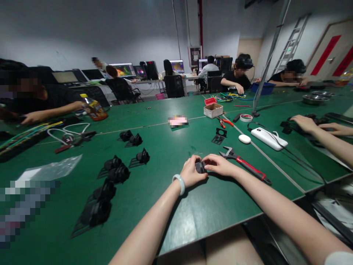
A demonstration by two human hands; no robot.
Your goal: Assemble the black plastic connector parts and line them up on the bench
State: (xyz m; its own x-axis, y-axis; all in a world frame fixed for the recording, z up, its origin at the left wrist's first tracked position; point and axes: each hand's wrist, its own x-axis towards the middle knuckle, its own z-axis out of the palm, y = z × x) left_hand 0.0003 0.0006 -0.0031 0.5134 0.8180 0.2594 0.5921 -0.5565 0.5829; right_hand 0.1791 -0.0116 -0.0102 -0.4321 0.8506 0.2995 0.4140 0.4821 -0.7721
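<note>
Head view: The left hand (190, 173) and right hand (219, 164) meet over a smooth green table (171, 217), both closed narrowly on one small black part (200, 167) of matte, blocky, plastic-looking shape. The part sits between the fingertips, just above the table; the fingers hide most of its form. A pale, glossy bangle (179, 183) rings the left wrist. A steel adjustable wrench (244, 163) with a red-and-black handle lies just beside the right hand. Similar black parts (118, 171) lie well apart to the left.
</note>
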